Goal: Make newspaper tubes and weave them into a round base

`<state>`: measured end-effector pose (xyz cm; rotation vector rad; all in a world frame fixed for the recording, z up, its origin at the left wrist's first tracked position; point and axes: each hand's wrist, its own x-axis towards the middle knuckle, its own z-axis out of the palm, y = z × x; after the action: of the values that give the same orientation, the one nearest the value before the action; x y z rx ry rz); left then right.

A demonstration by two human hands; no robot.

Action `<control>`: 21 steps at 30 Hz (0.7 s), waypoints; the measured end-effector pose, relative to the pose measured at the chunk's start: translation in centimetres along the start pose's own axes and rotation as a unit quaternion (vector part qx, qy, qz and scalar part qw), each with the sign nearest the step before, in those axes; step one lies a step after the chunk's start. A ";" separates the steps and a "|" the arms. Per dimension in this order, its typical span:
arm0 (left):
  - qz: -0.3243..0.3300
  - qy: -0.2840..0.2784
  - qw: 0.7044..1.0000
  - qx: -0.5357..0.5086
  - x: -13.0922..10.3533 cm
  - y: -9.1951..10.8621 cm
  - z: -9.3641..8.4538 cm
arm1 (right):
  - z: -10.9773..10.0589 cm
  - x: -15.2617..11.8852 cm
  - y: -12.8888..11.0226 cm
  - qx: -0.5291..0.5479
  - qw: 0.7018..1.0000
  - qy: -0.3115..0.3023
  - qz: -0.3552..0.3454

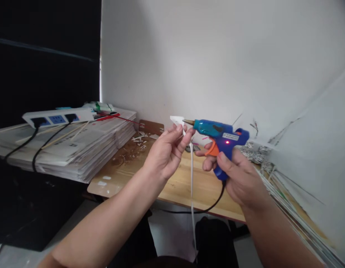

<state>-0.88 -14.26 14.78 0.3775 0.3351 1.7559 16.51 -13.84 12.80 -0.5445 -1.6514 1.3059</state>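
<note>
My right hand point(239, 175) is wrapped round the handle of a blue hot glue gun point(217, 130), fingers by its orange trigger point(212, 148). A red light glows on its side, and a black cord runs down from the grip. Between thumb and fingers, my left hand point(168, 149) pinches a small white piece point(177, 120) that looks like paper or card. The gun's metal nozzle points left, at or very near the piece's right edge; whether they touch I cannot tell. A thin white strip point(192, 175) hangs down from my left fingers past the table edge.
At left, a power strip point(58, 118) with black plugs lies on a tall stack of paper sheets point(77, 156). White scraps point(140, 139) litter the wooden table point(178, 186). Twisted wire-like bundles point(254, 152) and long thin strips point(297, 219) lie at right. A white wall point(217, 56) stands behind.
</note>
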 end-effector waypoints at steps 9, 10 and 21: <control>0.046 0.042 0.997 0.043 0.1 0.0 -2.6 | 0.5 -0.6 2.9 0.162 0.978 -0.079 0.107; 0.051 0.044 0.997 0.046 0.2 0.2 -2.8 | 0.4 -0.6 2.9 0.155 0.980 -0.076 0.101; 0.055 0.018 0.981 0.186 -0.6 0.5 -6.5 | 1.5 -2.1 4.2 0.040 0.997 -0.002 0.071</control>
<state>-3.92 -15.13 9.09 0.6421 0.6831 1.8092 15.39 -14.83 8.09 -0.6198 -1.5806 1.4708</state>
